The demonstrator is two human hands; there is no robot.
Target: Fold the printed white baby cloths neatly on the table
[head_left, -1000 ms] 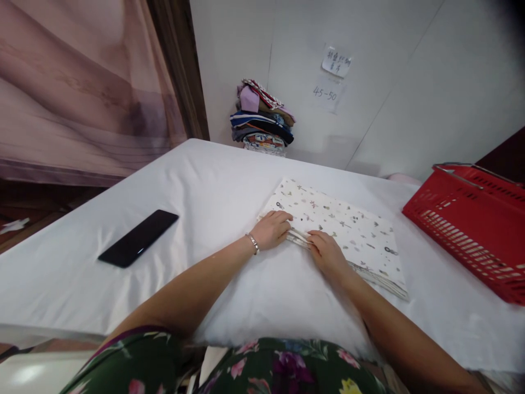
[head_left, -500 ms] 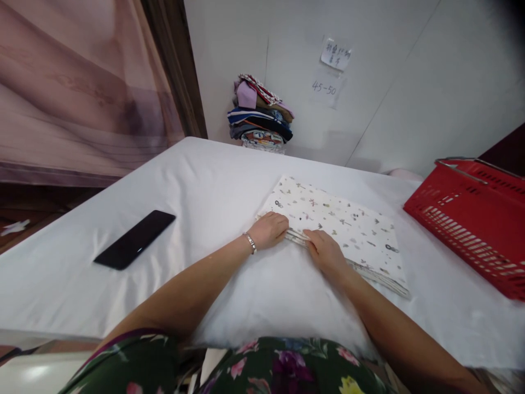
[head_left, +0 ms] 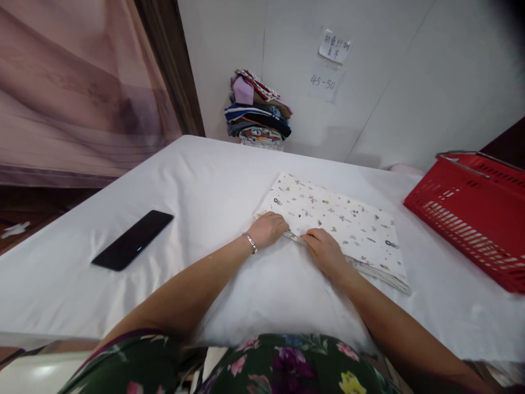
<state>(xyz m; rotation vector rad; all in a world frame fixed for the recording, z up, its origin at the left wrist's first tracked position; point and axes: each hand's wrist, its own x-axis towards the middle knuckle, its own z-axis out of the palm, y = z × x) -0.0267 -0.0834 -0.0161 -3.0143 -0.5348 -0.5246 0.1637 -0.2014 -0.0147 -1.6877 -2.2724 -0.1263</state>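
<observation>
A folded white cloth with small printed motifs [head_left: 344, 221] lies flat on the white-covered table [head_left: 213, 186]. My left hand [head_left: 268, 229], with a bracelet at the wrist, has its fingers curled over the cloth's near left edge. Just to the right, my right hand [head_left: 324, 250] grips the same near edge, fingers bent onto the layered fold. Both hands press the edge against the table.
A black phone [head_left: 132, 239] lies on the table to the left. A red plastic basket [head_left: 471, 210] stands at the right edge. A pile of folded clothes [head_left: 256, 112] sits against the far wall, under paper notes [head_left: 334, 46]. A curtain hangs at the left.
Both hands stay on the cloth's near edge, hardly moved. The view has shifted slightly downward.
</observation>
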